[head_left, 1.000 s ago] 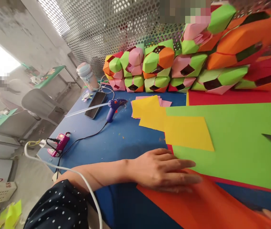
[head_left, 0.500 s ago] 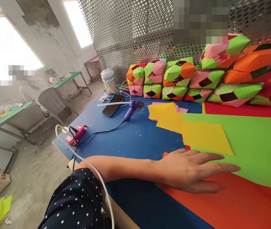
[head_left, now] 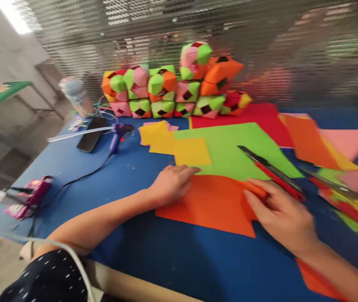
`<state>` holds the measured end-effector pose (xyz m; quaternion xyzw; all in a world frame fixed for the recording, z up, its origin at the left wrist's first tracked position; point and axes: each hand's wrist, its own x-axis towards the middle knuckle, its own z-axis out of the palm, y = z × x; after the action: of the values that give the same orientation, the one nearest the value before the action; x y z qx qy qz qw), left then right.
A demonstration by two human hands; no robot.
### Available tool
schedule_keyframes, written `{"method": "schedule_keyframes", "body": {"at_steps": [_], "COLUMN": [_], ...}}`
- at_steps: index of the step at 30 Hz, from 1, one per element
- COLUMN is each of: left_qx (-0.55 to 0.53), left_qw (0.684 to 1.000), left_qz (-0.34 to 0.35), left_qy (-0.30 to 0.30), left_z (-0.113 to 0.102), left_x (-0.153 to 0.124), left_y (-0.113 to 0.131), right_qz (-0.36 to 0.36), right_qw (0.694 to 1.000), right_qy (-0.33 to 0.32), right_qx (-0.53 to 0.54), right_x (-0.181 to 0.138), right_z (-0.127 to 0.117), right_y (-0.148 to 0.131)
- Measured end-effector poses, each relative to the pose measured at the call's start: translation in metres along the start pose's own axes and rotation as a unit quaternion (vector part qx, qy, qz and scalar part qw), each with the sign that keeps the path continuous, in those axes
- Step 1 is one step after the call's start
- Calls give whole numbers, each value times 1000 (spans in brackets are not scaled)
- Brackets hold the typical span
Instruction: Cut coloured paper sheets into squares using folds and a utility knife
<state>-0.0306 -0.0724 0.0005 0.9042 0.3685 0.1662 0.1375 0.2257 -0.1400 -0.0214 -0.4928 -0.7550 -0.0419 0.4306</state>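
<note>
My left hand lies on the left corner of an orange paper sheet on the blue table, fingers loosely bent and holding nothing. My right hand is at the sheet's right edge. Its fingers reach onto the orange paper, and it appears to grip red-handled scissors whose dark blade points up-left over a green sheet. The whole view is smeared by motion. Yellow paper squares overlap the green sheet's left side.
Folded paper boxes are stacked along a perforated metal screen at the back. A glue gun, phone, ruler, bottle and pink power strip lie to the left. More coloured sheets spread to the right.
The view has swung right and blurred. My right hand with the scissors has come in over the orange sheet. My left hand's fingers have drawn back from stretched flat to loosely bent.
</note>
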Motion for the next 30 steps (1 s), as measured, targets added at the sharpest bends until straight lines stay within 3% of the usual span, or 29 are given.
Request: {"method": "schedule_keyframes", "body": {"at_steps": [4,13,20,26,30], "left_qx": [-4,27,33,22,0], "left_qw": [999,995,992,987,989], "left_qz": [13,-5,-3,19,15], "left_qy": [50,98,118,156,148], "left_z": [3,3,-4,-15,-24], "left_x": [5,7,12,16,16], "left_y": [-10,-11,-20,-23,-16], "right_qz": [9,47,209,245,261], "right_qw": [1000,996,965,948,935], "right_qy": [-2,4,-41,-42,-19], "right_qx": [13,79,152,201,241], "right_x": [4,9,27,53,58], "right_z": [4,5,9,8,16], "right_y": [3,2,4,4,2]}}
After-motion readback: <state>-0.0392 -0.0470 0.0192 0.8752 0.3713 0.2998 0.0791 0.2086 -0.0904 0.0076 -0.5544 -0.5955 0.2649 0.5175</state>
